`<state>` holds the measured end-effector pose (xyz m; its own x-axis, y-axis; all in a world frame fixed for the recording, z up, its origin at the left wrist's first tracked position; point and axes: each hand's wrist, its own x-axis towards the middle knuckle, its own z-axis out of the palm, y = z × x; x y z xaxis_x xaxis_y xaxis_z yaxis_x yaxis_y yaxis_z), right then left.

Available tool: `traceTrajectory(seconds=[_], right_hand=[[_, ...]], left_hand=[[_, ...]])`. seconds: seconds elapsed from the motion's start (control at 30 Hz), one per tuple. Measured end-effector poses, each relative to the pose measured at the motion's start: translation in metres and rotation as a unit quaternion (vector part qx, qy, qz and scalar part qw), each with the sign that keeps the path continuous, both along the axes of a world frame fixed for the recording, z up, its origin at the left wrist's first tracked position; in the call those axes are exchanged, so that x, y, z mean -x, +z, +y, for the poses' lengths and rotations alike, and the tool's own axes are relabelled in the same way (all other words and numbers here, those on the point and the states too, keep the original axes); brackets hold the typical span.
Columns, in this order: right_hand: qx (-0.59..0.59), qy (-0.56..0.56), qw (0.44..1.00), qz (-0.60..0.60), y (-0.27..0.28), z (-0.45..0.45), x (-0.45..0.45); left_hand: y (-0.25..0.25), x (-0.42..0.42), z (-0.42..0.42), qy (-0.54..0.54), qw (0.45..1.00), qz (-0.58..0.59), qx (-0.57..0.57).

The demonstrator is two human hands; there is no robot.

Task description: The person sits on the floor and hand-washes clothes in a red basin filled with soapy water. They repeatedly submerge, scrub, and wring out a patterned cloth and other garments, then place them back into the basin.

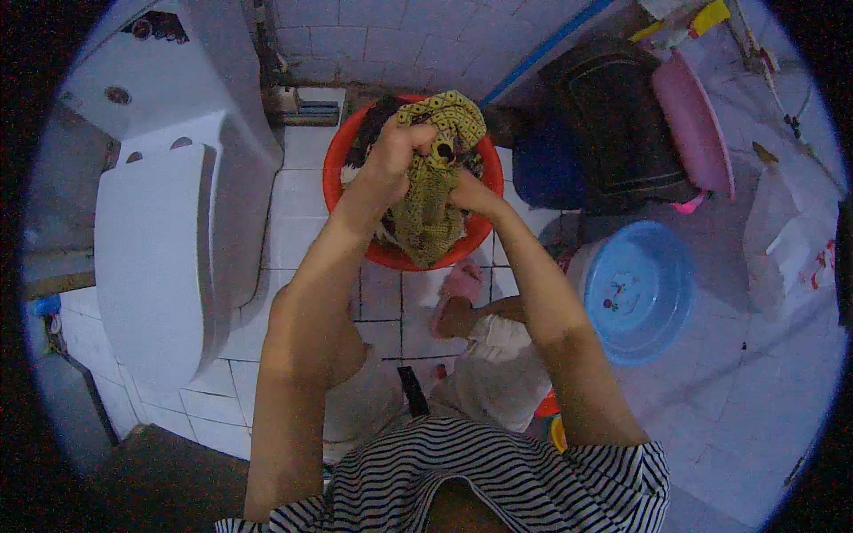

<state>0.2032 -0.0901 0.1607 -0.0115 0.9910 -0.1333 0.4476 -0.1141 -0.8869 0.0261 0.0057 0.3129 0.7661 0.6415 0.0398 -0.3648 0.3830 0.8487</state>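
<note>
A red basin (331, 200) stands on the tiled floor before me, holding a heap of dark and pale cloth (363, 136). Over it I hold up a yellow-green patterned cloth (430, 206), bunched at the top and hanging down towards the basin's near rim. My left hand (393, 150) grips the cloth's upper left part, thumb across it. Lower on the right side, my right hand (472, 192) has its fingers at the cloth's edge; the fingertips are hidden in the folds.
A white toilet (156, 253) stands at left. On the right are a light blue basin (640, 293), a black container (620, 126) and a pink basin (693, 126). A blue pole (546, 50) leans by the back wall. My pink slipper (461, 283) is near the red basin.
</note>
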Motion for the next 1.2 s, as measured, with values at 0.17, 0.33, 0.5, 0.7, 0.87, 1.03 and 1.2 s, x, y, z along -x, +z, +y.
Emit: traceTrajectory(seconds=[0.17, 0.33, 0.5, 0.7, 0.87, 1.03, 1.2], right_hand=[[-0.021, -0.062, 0.998, 0.007, 0.01, 0.0, 0.012], [0.047, -0.061, 0.996, -0.053, 0.002, 0.005, 0.011], [0.02, -0.288, 0.953, 0.094, -0.05, 0.009, -0.001], [-0.029, -0.441, 0.855, 0.272, 0.067, 0.009, -0.003], [-0.113, -0.417, 0.811, 0.394, 0.098, -0.013, -0.024], [-0.158, -0.446, 0.779, 0.412, 0.157, -0.026, 0.0], [-0.182, -0.386, 0.743, 0.515, 0.17, -0.033, 0.0]], left_hand=[[0.005, 0.0, -0.008, 0.041, 0.995, -0.027, -0.083], [0.009, 0.0, -0.011, 0.013, 0.997, -0.03, 0.063], [0.014, -0.005, -0.008, 0.07, 0.988, 0.034, 0.136], [0.017, 0.006, 0.016, 0.178, 0.982, 0.061, 0.034], [-0.016, -0.003, 0.039, 0.156, 0.98, 0.051, 0.109], [-0.036, -0.015, 0.042, 0.139, 0.974, 0.131, 0.12], [-0.023, -0.026, 0.026, 0.184, 0.936, 0.287, 0.081]])
